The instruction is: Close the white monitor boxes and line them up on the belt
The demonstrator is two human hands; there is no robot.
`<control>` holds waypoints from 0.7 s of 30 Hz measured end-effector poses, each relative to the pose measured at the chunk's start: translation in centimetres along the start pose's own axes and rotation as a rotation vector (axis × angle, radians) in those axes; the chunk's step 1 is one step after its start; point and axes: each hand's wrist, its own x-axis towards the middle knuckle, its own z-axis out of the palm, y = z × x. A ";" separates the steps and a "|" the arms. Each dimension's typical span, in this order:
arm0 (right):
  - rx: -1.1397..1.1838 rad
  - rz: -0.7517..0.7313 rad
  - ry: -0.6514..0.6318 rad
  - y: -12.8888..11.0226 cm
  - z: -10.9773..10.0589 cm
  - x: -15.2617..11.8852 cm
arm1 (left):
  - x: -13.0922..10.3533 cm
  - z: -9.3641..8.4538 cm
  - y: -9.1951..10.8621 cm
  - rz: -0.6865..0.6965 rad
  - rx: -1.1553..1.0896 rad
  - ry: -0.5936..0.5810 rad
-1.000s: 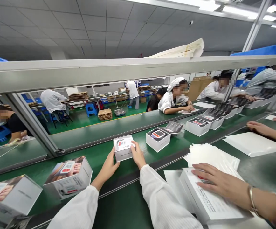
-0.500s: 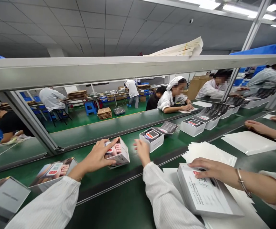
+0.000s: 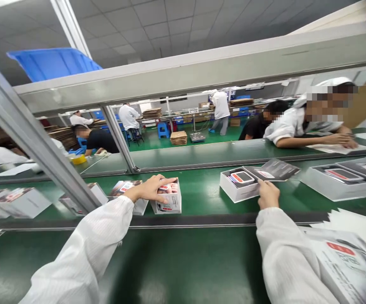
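Note:
My left hand (image 3: 153, 189) spans a closed printed carton (image 3: 173, 203), its fingers over the top and its thumb against the front. Just left of that carton, another closed box (image 3: 119, 188) sits partly behind my hand. My right hand (image 3: 269, 195) is at the near right corner of an open white box (image 3: 238, 193), with the fingertips closed at the front edge of its folded-back dark lid (image 3: 279, 169). A device with a grey screen and orange-red marking (image 3: 241, 177) lies inside this box. My right fingertips are partly hidden.
More closed boxes (image 3: 23, 202) line the green belt at left, behind a metal post (image 3: 44, 135). Another open box (image 3: 331, 185) stands at right. A large white box (image 3: 347, 261) and paper sheets (image 3: 356, 223) lie near my right sleeve. Across the belt, a co-worker (image 3: 297, 122) leans over paper.
My view has turned left. My left hand has moved its carton leftward beside the other closed boxes. My right hand has gone from beside the open box to its lid edge.

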 end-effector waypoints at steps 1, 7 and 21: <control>0.021 0.046 0.019 0.0 0.2 -0.3 | -0.3 -0.1 0.0 -0.017 0.021 -0.004; 0.135 -0.080 -0.188 -2.5 0.2 -3.7 | -0.3 0.9 2.7 -0.050 0.117 0.334; -0.480 -0.200 -0.696 -6.1 -1.1 -10.9 | 12.6 7.8 10.3 0.075 0.202 0.344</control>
